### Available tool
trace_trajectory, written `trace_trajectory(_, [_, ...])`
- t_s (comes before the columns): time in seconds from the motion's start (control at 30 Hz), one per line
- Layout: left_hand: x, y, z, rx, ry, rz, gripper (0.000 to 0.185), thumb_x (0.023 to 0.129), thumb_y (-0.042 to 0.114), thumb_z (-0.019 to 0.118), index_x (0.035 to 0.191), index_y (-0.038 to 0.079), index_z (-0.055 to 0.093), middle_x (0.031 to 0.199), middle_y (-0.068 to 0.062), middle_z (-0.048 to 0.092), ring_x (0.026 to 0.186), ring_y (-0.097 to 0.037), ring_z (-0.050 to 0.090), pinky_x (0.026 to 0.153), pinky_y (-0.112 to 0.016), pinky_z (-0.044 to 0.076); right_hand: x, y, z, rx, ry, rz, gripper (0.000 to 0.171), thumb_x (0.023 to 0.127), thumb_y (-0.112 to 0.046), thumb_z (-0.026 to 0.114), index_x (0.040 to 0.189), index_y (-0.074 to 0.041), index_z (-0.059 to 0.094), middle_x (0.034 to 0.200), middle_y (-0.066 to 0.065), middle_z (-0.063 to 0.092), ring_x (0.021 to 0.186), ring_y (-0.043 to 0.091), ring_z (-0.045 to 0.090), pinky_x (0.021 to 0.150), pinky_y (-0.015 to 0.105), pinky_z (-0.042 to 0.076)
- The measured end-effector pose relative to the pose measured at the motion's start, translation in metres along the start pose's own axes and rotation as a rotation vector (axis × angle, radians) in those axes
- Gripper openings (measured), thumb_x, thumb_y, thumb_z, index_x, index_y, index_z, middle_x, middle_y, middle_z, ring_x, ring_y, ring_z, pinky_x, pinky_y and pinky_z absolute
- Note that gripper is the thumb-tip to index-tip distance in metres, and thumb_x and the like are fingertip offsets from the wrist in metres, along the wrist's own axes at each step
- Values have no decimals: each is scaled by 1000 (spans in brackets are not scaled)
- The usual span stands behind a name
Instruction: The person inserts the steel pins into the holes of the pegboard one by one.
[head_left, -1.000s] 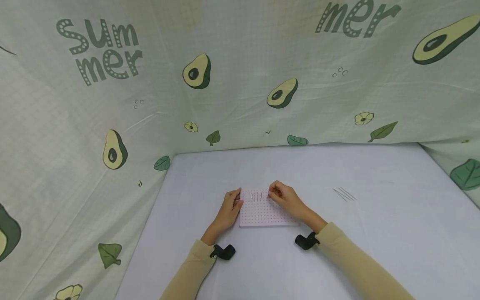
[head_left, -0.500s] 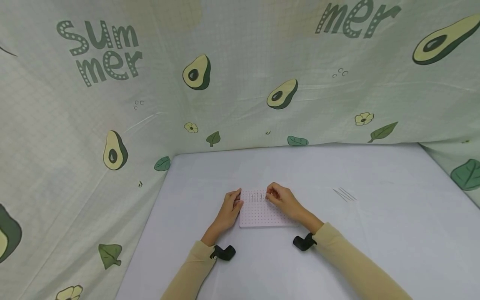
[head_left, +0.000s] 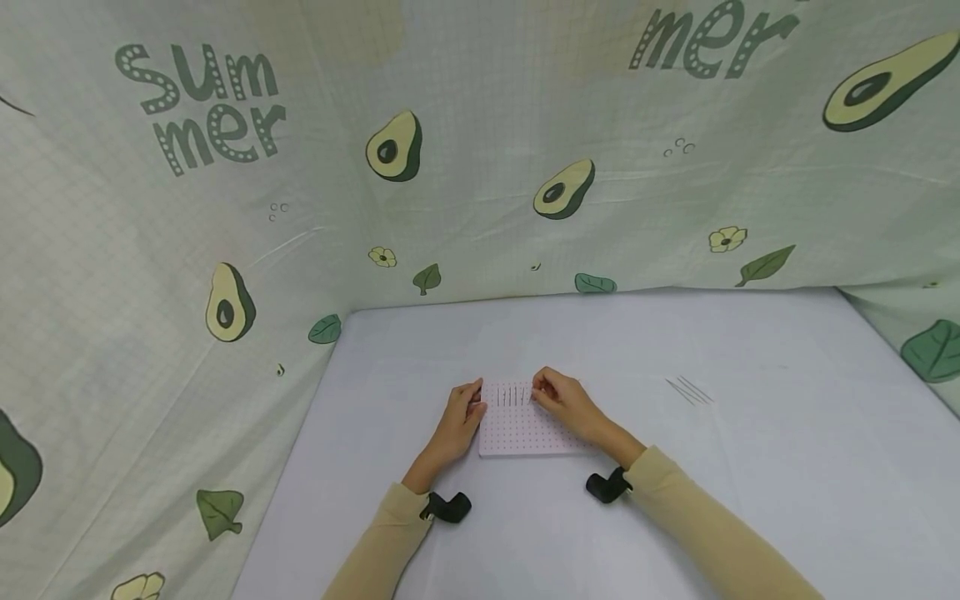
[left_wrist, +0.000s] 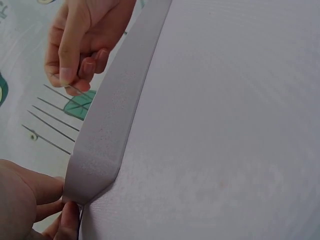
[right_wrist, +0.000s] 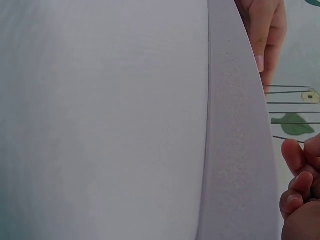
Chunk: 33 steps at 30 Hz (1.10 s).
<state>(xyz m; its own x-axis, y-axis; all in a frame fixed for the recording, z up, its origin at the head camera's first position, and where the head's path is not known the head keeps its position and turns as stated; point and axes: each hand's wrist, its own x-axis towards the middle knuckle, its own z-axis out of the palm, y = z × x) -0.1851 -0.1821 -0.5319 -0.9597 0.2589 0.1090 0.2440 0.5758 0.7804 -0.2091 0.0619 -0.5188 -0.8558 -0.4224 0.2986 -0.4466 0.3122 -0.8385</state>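
A pale pink pegboard (head_left: 517, 435) dotted with small holes lies on the white table. Several thin metal pins (head_left: 510, 396) stand upright in a row near its far edge. My left hand (head_left: 455, 421) grips the board's left side; in the left wrist view its thumb and fingers are at the corner of the thick board edge (left_wrist: 112, 110). Over the far part of the board, my right hand (head_left: 567, 406) pinches another thin metal pin between thumb and fingertips, at the right end of the row. In the right wrist view, that pin (right_wrist: 286, 139) runs from the board's edge to the fingertips.
Several loose metal pins (head_left: 690, 389) lie on the white tabletop (head_left: 787, 433) to the right of the board. A cloth printed with avocados (head_left: 480, 125) hangs behind and beside the table. A black camera mount (head_left: 450, 507) sits at the left wrist, another (head_left: 606, 487) at the right.
My right hand has shifted slightly left over the board to the end of the pin row, then stayed there. The left hand keeps its place on the board.
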Motion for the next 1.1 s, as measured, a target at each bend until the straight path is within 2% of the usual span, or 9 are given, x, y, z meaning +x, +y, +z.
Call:
trace_trajectory(0.23, [-1, -1, 0, 2, 1, -1, 48, 105, 8, 49, 150, -5, 36, 129, -21, 43, 112, -27, 47, 98, -42, 44, 0, 0, 2, -15, -3, -2, 4, 98, -4, 62, 97, -4, 58, 78, -4, 48, 73, 12, 45, 63, 24, 38])
trace_trajectory(0.5, [-1, -2, 1, -3, -3, -17, 49, 106, 10, 48, 151, -3, 35, 132, -21, 41, 114, -25, 47, 99, -43, 43, -1, 1, 3, -34, -3, -10, 5, 97, -5, 63, 97, -7, 58, 77, -4, 46, 71, 12, 43, 62, 24, 37])
trace_trajectory(0.73, [0, -3, 1, -18, -1, -11, 49, 105, 9, 48, 151, -4, 35, 132, -21, 41, 114, -25, 46, 100, -42, 43, -1, 1, 3, -40, -7, -3, 4, 97, -9, 66, 98, -8, 63, 79, -5, 51, 72, 12, 46, 63, 24, 39])
trace_trajectory(1.1, [-1, -1, 1, -16, 2, 10, 48, 105, 7, 48, 150, -7, 35, 135, -24, 40, 116, -28, 47, 100, -43, 43, -3, 2, 0, -28, 0, 17, 6, 96, -11, 67, 97, -5, 66, 78, -5, 54, 71, 12, 47, 61, 24, 39])
